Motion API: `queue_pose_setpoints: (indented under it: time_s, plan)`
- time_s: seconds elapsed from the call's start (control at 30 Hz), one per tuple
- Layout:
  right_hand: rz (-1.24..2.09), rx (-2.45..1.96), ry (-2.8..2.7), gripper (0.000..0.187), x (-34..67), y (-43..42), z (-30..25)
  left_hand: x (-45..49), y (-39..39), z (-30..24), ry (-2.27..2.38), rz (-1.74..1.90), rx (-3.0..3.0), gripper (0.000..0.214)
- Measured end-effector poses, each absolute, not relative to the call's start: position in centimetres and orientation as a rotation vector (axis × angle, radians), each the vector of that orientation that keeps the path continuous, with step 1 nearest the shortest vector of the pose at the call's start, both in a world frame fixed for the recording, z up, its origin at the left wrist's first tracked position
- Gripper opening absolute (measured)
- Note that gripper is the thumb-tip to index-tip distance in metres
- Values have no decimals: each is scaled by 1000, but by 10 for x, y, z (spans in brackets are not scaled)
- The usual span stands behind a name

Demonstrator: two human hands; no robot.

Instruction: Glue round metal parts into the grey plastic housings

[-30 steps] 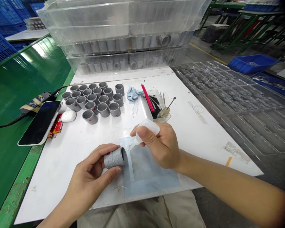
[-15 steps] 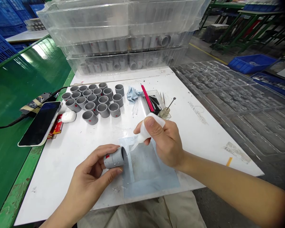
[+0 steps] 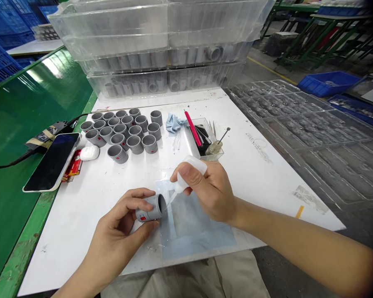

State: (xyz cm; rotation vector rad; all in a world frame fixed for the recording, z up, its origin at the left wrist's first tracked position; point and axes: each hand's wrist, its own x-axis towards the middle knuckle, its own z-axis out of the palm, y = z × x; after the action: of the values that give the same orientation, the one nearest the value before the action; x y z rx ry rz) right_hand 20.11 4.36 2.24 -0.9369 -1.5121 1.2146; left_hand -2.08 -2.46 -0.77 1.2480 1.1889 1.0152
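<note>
Lower centre of frame, our left hand clamped on grey sleeve, right hand squeezing white bottle, nozzle at sleeve mouth, above white table

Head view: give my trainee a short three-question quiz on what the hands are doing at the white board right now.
1. True or false: the left hand holds a grey sleeve on its side, open end toward the right hand.
2. What does the right hand grip? A) red pen B) white squeeze bottle C) phone
3. Fill in: the bottle's nozzle points at the sleeve's open ____.

Key
1. True.
2. B: the white squeeze bottle; the red pen lies in the clear tray, and the phone lies at the board's left edge.
3. End, over the blue mat.
</note>
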Motion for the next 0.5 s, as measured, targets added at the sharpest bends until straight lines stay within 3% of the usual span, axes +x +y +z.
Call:
queue_pose_setpoints:
  time_s: [0.5]
  plan:
    - [1132,-978,-1528,49,200,46,18,-20,-24,-8,1170,996,1227,19]
